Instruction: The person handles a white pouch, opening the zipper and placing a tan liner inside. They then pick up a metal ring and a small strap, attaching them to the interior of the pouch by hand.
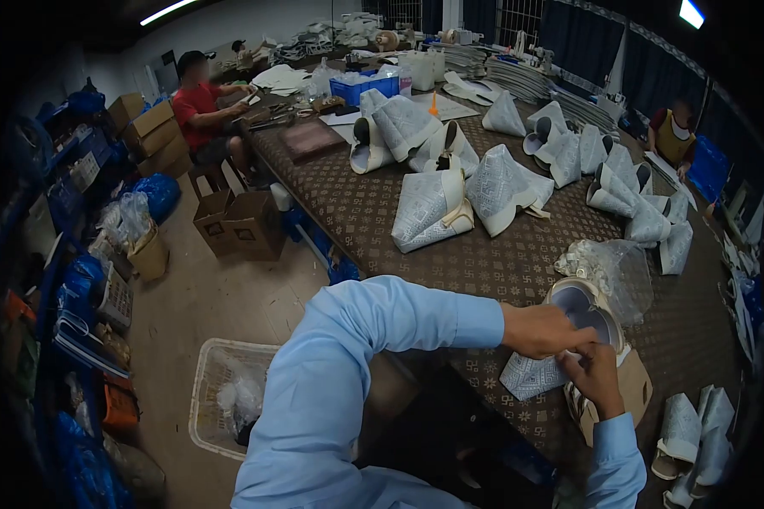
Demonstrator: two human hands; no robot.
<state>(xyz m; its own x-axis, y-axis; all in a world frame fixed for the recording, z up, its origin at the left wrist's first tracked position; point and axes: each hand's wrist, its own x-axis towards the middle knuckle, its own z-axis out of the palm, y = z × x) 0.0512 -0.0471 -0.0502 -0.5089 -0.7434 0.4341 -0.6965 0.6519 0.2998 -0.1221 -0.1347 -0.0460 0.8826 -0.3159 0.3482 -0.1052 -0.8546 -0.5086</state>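
Both hands meet at the near side of a pale, patterned shoe upper (530,377) with a cream rim, its light lining facing up. My left hand (539,329) reaches across from the left with its fingers closed at the rim. Close against it, my right hand (598,380) pinches the same edge from below. What lies between the fingertips is hidden. Beneath the upper and my right hand are flat tan pieces (635,386). Just beyond it sits a clear plastic bag (628,276) beside a heap of small cream pieces (587,261).
Several similar uppers (433,208) stand across the patterned tabletop (373,246), with more at the lower right (679,428). A white basket (216,399) and cardboard box (242,225) are on the floor. A person in red (199,110) sits at left; another person (675,136) is far right.
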